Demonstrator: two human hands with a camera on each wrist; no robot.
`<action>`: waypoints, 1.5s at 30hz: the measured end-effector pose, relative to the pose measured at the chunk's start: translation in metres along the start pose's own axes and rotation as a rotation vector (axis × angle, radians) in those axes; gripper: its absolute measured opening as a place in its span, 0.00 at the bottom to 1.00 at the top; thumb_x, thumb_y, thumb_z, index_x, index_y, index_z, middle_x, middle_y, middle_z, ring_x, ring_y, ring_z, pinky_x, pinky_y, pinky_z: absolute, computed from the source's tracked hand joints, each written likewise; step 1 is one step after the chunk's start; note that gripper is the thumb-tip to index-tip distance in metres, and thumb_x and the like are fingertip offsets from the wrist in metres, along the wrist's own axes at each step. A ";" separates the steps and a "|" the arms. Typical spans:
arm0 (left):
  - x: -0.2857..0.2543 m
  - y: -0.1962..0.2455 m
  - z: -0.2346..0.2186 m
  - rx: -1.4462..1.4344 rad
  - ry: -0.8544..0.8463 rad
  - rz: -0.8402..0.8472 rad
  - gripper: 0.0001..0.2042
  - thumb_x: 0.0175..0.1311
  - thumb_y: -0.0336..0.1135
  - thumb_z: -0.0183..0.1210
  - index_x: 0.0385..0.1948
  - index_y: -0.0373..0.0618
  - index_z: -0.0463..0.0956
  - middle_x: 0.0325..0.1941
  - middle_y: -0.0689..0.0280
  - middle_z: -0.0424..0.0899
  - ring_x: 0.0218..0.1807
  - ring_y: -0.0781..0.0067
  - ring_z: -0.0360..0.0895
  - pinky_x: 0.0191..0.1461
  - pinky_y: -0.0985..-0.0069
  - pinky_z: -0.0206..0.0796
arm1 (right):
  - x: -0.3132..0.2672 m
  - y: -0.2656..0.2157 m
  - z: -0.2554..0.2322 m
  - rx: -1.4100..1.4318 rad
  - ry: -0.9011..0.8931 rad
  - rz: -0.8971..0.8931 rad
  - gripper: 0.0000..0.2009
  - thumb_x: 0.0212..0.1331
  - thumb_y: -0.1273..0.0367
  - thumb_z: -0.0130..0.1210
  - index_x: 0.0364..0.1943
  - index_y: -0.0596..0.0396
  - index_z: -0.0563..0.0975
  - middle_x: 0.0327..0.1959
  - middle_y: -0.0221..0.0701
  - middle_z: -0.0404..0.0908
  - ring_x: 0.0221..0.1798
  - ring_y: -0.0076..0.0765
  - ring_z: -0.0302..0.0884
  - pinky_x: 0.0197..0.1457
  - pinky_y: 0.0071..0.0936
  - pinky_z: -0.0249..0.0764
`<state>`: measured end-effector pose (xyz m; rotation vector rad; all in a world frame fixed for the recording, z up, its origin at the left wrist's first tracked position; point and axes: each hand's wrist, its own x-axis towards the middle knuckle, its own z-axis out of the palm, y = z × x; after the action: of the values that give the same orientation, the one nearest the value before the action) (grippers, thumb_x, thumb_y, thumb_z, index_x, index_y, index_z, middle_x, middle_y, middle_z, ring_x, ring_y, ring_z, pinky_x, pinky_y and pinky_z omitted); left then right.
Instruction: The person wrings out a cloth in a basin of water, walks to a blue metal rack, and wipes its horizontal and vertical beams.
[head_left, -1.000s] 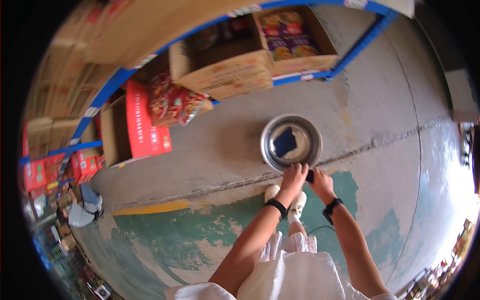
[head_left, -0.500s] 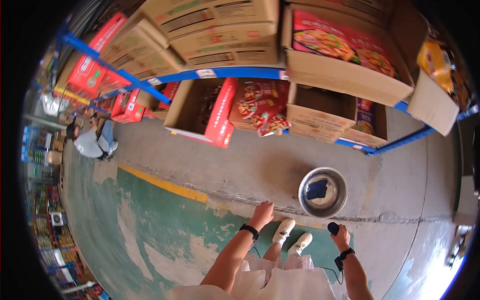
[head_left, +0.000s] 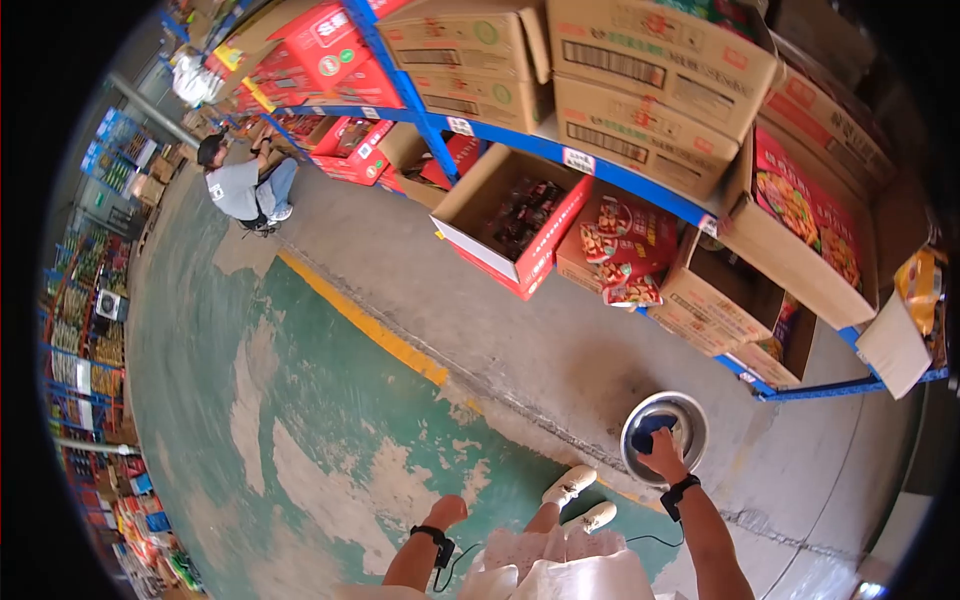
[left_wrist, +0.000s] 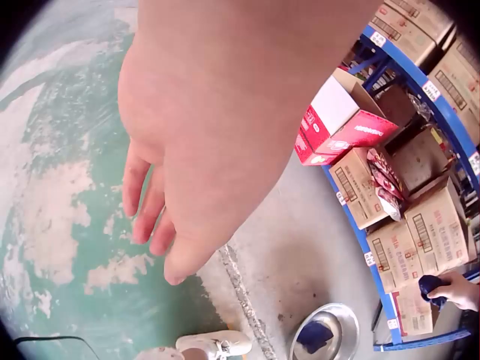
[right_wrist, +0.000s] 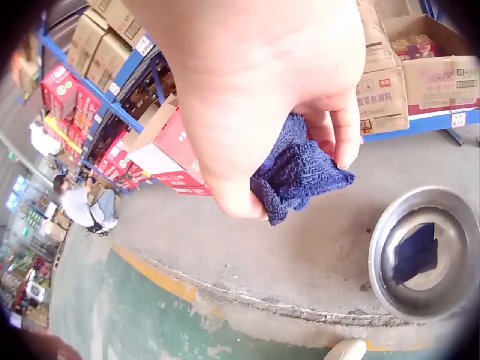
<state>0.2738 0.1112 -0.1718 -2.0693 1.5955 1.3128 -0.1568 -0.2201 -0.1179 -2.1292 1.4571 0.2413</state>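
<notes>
My right hand [right_wrist: 277, 97] grips a bunched dark blue cloth [right_wrist: 304, 172], its thumb and fingers curled around it. In the head view this hand overlaps the near side of a round metal basin [head_left: 697, 440] on the floor. A second dark blue cloth [right_wrist: 416, 251] lies flattish on the basin's bottom. Lower and to the left, my left hand [head_left: 447, 512] hangs apart from the basin, holding nothing. Its fingers [left_wrist: 154, 206] are relaxed in the left wrist view. Each wrist wears a black band.
Blue-framed shelving [head_left: 640, 180] with cartons runs along the far side. An open red-and-white box [head_left: 515, 225] and red snack packs [head_left: 625, 250] stick out low. A person [head_left: 240, 185] crouches at far left. My white shoes [head_left: 570, 485] stand just before the basin.
My hands, close together a second ago, have moved apart. The left hand has dropped back empty; the right has come over the basin with the cloth. The head view has turned left.
</notes>
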 end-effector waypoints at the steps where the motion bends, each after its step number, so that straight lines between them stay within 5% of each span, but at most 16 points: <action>1: -0.012 0.005 0.001 -0.004 -0.037 -0.042 0.08 0.43 0.40 0.59 0.16 0.46 0.78 0.23 0.53 0.79 0.31 0.46 0.76 0.37 0.59 0.69 | -0.002 -0.004 -0.003 -0.005 -0.010 -0.007 0.24 0.39 0.56 0.63 0.39 0.58 0.76 0.43 0.42 0.71 0.49 0.48 0.71 0.51 0.41 0.72; 6: -0.043 0.035 -0.008 -0.130 -0.008 -0.001 0.13 0.47 0.44 0.58 0.22 0.43 0.79 0.28 0.53 0.81 0.35 0.48 0.77 0.40 0.57 0.69 | -0.029 -0.006 -0.015 0.097 0.047 0.095 0.28 0.38 0.54 0.63 0.43 0.58 0.76 0.37 0.46 0.80 0.43 0.51 0.78 0.46 0.42 0.74; 9: -0.039 0.042 -0.002 -0.108 0.036 0.049 0.14 0.50 0.42 0.55 0.25 0.39 0.79 0.29 0.50 0.81 0.36 0.46 0.77 0.41 0.55 0.69 | -0.060 -0.010 -0.024 0.142 0.075 0.212 0.24 0.37 0.55 0.64 0.37 0.58 0.76 0.35 0.46 0.81 0.40 0.53 0.79 0.43 0.43 0.75; 12: -0.036 0.057 -0.001 -0.096 0.074 0.066 0.14 0.51 0.41 0.52 0.24 0.37 0.78 0.28 0.49 0.80 0.36 0.44 0.77 0.40 0.54 0.68 | -0.087 0.025 -0.003 0.161 0.052 0.170 0.25 0.36 0.54 0.64 0.36 0.58 0.76 0.32 0.47 0.81 0.38 0.54 0.79 0.41 0.44 0.75; 19: -0.090 0.121 -0.039 -0.129 0.176 0.035 0.15 0.53 0.40 0.51 0.26 0.36 0.78 0.29 0.47 0.79 0.35 0.43 0.77 0.39 0.54 0.68 | -0.196 0.096 -0.036 0.135 0.049 0.248 0.25 0.34 0.54 0.62 0.31 0.63 0.76 0.29 0.52 0.80 0.33 0.58 0.79 0.37 0.46 0.75; 20: -0.107 0.133 -0.044 -0.132 0.177 0.035 0.14 0.53 0.40 0.51 0.26 0.36 0.79 0.29 0.47 0.79 0.35 0.43 0.77 0.39 0.54 0.68 | -0.216 0.112 -0.040 0.156 0.056 0.191 0.17 0.36 0.59 0.58 0.24 0.61 0.74 0.24 0.46 0.79 0.26 0.56 0.77 0.32 0.45 0.75; 22: -0.128 0.147 -0.036 -0.135 0.183 0.047 0.14 0.53 0.40 0.51 0.26 0.37 0.79 0.29 0.47 0.79 0.35 0.43 0.77 0.39 0.54 0.68 | -0.265 0.126 -0.057 0.337 0.067 0.342 0.18 0.38 0.60 0.56 0.20 0.67 0.75 0.19 0.45 0.78 0.22 0.49 0.78 0.30 0.42 0.75; 25: -0.154 0.155 -0.011 -0.191 0.286 0.090 0.14 0.53 0.41 0.52 0.27 0.38 0.79 0.30 0.48 0.80 0.35 0.44 0.77 0.38 0.55 0.68 | -0.336 0.149 -0.061 0.619 0.038 0.316 0.18 0.55 0.56 0.54 0.17 0.56 0.77 0.13 0.33 0.75 0.12 0.29 0.69 0.14 0.28 0.63; 29: -0.170 0.145 0.028 0.048 0.317 0.248 0.15 0.53 0.43 0.52 0.26 0.40 0.80 0.30 0.48 0.80 0.36 0.43 0.77 0.39 0.56 0.68 | -0.411 0.145 -0.083 1.019 -0.025 0.407 0.18 0.59 0.55 0.49 0.17 0.50 0.74 0.12 0.29 0.70 0.11 0.29 0.65 0.12 0.27 0.60; 33: -0.212 0.151 0.028 -0.097 0.353 0.161 0.14 0.58 0.43 0.51 0.30 0.43 0.79 0.30 0.51 0.80 0.35 0.48 0.76 0.39 0.58 0.67 | -0.464 0.098 -0.113 1.207 0.087 0.308 0.20 0.62 0.53 0.43 0.15 0.44 0.65 0.09 0.26 0.64 0.10 0.28 0.61 0.11 0.29 0.61; 34: -0.201 0.145 0.033 -0.050 0.379 0.182 0.14 0.59 0.43 0.51 0.31 0.43 0.79 0.31 0.52 0.80 0.36 0.48 0.76 0.39 0.59 0.67 | -0.471 0.103 -0.115 1.372 0.006 0.254 0.15 0.64 0.61 0.46 0.22 0.52 0.73 0.16 0.29 0.71 0.17 0.28 0.68 0.18 0.29 0.69; 38: -0.225 0.185 -0.002 -0.390 0.481 0.243 0.15 0.60 0.45 0.52 0.31 0.43 0.78 0.33 0.54 0.79 0.39 0.50 0.76 0.40 0.62 0.68 | -0.408 0.153 -0.045 1.567 0.149 0.238 0.10 0.40 0.66 0.48 0.16 0.62 0.69 0.15 0.41 0.73 0.18 0.47 0.74 0.27 0.41 0.75; 40: -0.226 0.213 -0.024 -0.345 0.493 0.346 0.17 0.57 0.46 0.56 0.34 0.40 0.77 0.37 0.52 0.80 0.40 0.49 0.77 0.42 0.63 0.69 | -0.392 0.122 -0.052 1.579 0.145 0.149 0.04 0.38 0.72 0.43 0.18 0.58 0.65 0.15 0.40 0.69 0.17 0.48 0.72 0.27 0.44 0.77; 41: -0.238 0.235 -0.041 -0.332 0.490 0.412 0.17 0.57 0.47 0.57 0.35 0.39 0.77 0.39 0.53 0.80 0.41 0.51 0.78 0.44 0.64 0.70 | -0.403 0.064 -0.087 1.599 0.159 0.203 0.06 0.37 0.75 0.44 0.23 0.58 0.64 0.16 0.36 0.66 0.18 0.43 0.71 0.24 0.40 0.75; 45: -0.275 0.318 -0.074 -0.507 0.343 0.583 0.24 0.53 0.45 0.63 0.47 0.38 0.72 0.49 0.53 0.77 0.51 0.57 0.75 0.54 0.68 0.67 | -0.385 -0.015 -0.096 1.534 0.092 -0.084 0.22 0.36 0.78 0.44 0.44 0.60 0.64 0.33 0.45 0.77 0.36 0.48 0.80 0.43 0.39 0.77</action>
<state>0.0344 0.1242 0.1811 -2.2966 2.3474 1.7707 -0.3110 0.0444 0.1348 -0.8915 0.9531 -0.7813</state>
